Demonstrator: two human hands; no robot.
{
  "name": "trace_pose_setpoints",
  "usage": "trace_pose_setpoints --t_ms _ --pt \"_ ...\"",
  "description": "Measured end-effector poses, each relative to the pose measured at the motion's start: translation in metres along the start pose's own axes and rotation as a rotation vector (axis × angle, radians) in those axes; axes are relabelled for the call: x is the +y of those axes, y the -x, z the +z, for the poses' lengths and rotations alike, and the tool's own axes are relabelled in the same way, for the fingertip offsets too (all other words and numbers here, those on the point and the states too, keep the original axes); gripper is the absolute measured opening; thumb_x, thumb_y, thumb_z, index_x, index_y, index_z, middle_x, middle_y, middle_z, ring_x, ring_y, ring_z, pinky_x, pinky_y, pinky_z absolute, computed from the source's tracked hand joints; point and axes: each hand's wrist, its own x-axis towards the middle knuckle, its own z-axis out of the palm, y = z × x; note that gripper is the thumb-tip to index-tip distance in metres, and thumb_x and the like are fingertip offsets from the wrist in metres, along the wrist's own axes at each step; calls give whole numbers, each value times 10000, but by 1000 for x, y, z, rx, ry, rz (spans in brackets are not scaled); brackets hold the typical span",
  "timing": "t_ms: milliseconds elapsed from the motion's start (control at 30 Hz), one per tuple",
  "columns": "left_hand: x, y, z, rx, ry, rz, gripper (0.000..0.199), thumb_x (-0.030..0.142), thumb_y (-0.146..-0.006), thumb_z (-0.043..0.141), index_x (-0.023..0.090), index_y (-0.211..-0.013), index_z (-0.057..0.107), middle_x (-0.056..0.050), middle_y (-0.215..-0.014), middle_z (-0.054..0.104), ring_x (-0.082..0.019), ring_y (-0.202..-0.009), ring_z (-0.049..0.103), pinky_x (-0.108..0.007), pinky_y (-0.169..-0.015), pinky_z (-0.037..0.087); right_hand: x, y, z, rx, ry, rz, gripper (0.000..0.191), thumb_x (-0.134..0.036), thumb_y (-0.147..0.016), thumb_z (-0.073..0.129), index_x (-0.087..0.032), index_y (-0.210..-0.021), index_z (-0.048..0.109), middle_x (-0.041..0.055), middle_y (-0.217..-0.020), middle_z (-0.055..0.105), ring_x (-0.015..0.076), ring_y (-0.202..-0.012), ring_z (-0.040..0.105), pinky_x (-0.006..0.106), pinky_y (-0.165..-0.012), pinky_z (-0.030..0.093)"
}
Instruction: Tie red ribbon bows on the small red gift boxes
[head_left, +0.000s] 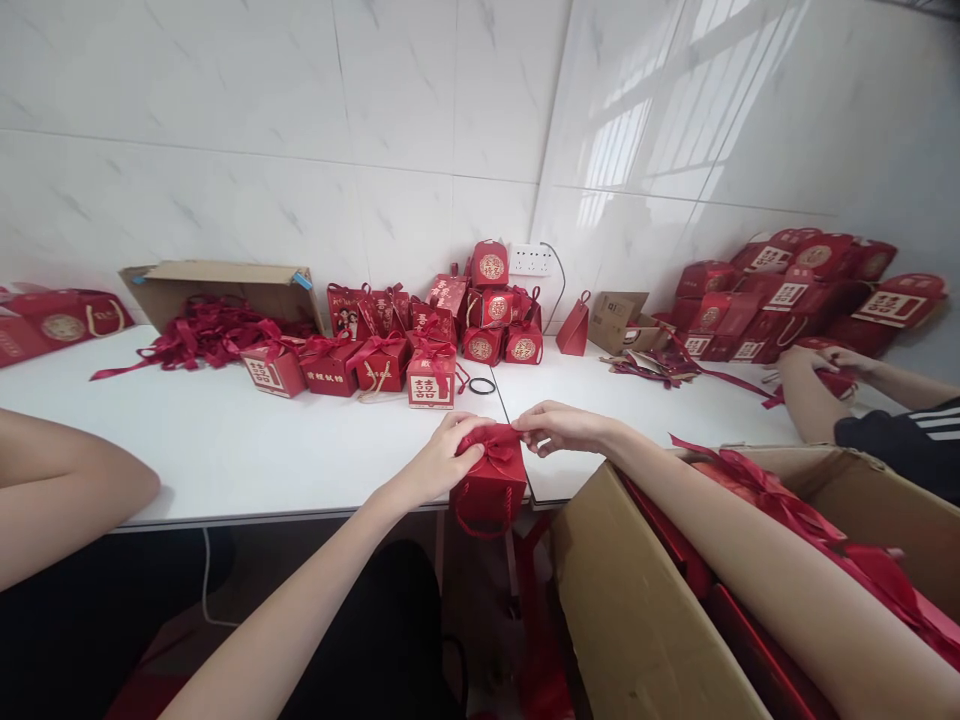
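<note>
A small red gift box [489, 487] with a red ribbon bow [495, 440] on top sits at the front edge of the white table [225, 440]. My left hand [442, 460] pinches the ribbon on the box's left side. My right hand [559, 427] pinches the ribbon on the right side. Both hands touch the bow. A red cord handle hangs from the box front.
Finished red boxes [360, 365] stand in rows at the table's middle, more stacked at the wall [491, 310] and far right [795, 290]. A carton of red ribbons [217, 300] lies back left. An open cardboard box [645, 610] stands by my right arm. Other people's arms sit at the left [60, 490] and right [840, 385].
</note>
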Motion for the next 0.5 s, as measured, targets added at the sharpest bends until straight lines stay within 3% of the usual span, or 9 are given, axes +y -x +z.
trace_pose_setpoints --t_ms 167,367,500 --pt "-1 0 -1 -51 -54 -15 383 227 -840 381 303 -1197 498 -36 -1197 419 -186 -1194 381 -364 -1077 253 0 -8 8 256 125 -186 333 -455 -655 657 -144 -639 539 -26 -601 502 79 -573 446 218 -538 359" --pt "-1 -2 1 -89 -98 -41 412 234 -848 344 330 -1219 494 -42 -1220 380 -217 -1212 345 -413 -1082 225 0 -13 18 459 449 -363 178 -325 -736 566 -154 -708 605 5 -678 596 110 -622 480 241 -610 367" --pt "-3 -2 4 -41 -109 -45 405 275 -853 345 285 -1237 475 -60 -1208 396 -229 -1197 358 -418 -1070 244 -4 -8 21 715 596 -334 255 -407 -778 525 -165 -843 571 21 -725 593 139 -664 509 245 -627 367"
